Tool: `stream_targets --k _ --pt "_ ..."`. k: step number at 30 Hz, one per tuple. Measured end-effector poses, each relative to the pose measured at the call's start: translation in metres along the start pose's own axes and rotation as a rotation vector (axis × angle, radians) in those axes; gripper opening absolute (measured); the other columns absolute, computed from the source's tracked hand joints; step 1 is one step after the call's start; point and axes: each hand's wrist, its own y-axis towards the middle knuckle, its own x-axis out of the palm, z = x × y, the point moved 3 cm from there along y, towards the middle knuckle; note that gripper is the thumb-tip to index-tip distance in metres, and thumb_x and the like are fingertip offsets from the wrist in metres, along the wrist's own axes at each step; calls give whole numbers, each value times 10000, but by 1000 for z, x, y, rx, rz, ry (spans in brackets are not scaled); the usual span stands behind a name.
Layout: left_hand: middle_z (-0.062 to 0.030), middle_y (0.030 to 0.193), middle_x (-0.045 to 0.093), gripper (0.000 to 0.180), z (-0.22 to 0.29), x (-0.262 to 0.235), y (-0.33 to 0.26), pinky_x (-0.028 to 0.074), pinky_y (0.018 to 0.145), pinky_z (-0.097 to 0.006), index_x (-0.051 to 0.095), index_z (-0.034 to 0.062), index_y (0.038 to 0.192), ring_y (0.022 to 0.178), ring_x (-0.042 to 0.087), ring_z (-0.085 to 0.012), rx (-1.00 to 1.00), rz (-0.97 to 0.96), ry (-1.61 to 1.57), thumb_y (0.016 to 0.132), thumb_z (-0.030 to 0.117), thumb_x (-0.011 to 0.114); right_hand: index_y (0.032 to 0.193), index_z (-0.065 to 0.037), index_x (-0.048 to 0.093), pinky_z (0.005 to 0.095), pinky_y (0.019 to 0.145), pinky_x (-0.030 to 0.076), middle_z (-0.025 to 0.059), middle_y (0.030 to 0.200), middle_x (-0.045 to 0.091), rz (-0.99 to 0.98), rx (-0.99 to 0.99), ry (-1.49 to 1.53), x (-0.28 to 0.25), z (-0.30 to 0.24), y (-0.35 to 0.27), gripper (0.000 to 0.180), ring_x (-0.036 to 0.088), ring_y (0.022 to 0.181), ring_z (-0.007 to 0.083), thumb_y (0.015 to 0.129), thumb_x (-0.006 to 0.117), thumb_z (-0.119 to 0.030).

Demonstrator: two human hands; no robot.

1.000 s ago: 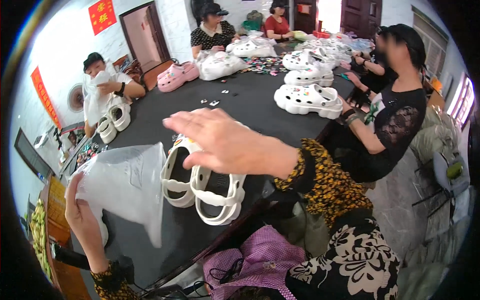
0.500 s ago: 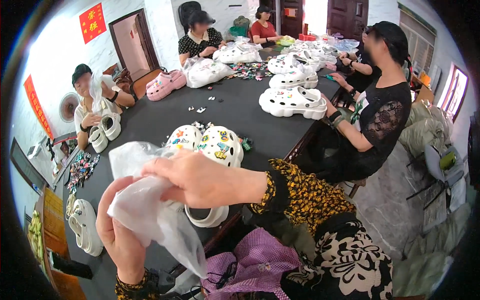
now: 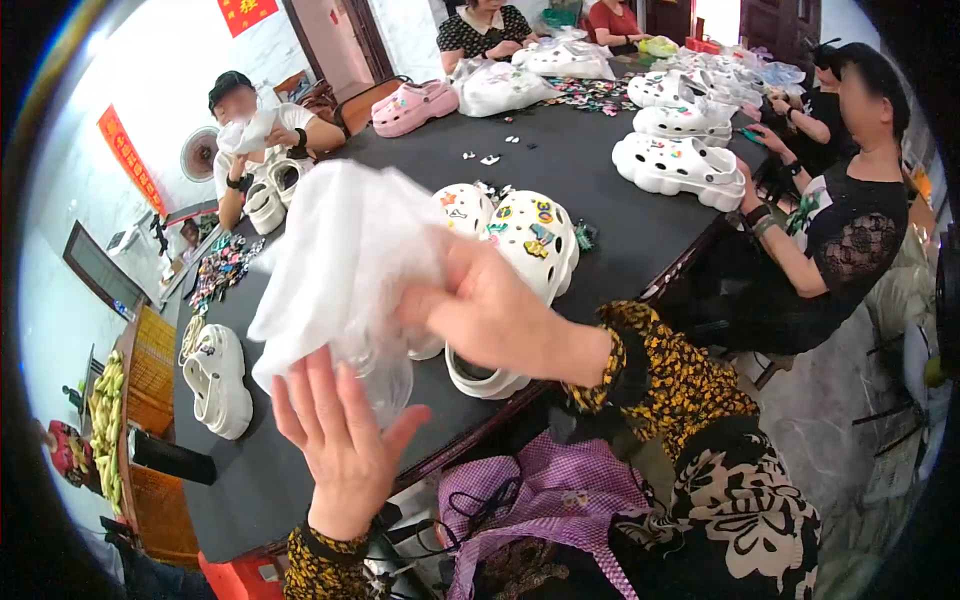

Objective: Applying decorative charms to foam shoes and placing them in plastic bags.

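Note:
A translucent white plastic bag (image 3: 340, 250) hangs in front of me, puffed out and partly smeared by motion. My right hand (image 3: 495, 315) grips its right side, thumb and fingers closed on the film. Below it, my left hand (image 3: 343, 435) is spread, palm toward the bag, with the fingertips against its lower edge. Just behind the bag stands a pair of white clogs (image 3: 530, 230) with colourful charms on the toes. The bag and my right hand hide part of the pair.
Another white clog (image 3: 218, 380) lies at the table's left edge, near a heap of small charms (image 3: 225, 268). A pink clog (image 3: 415, 107) and bagged clogs (image 3: 500, 88) stand farther back on the dark table (image 3: 590, 140). Co-workers sit around it, one (image 3: 850, 220) close on my right.
The bag has been lifted and spread wider. My left hand has uncurled from it and opened. The view has shifted, moving the table contents rightward in the picture.

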Motion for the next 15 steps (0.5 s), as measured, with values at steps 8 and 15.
stream_targets --k 8,15 --pt "-249 1172 560 559 -19 8 -22 312 1033 -608 438 -100 1221 1133 545 -409 26 145 -15 827 238 645 1182 22 558 280 836 477 54 1071 639 -165 287 500 50 46 -23 317 589 955 112 872 540 -40" --pt "-188 929 607 369 -38 8 -28 460 754 -443 562 -45 1036 818 571 -392 -386 116 -570 692 36 667 1263 43 459 309 857 481 138 1111 618 -207 106 154 23 42 -27 497 585 1026 172 921 611 -285"
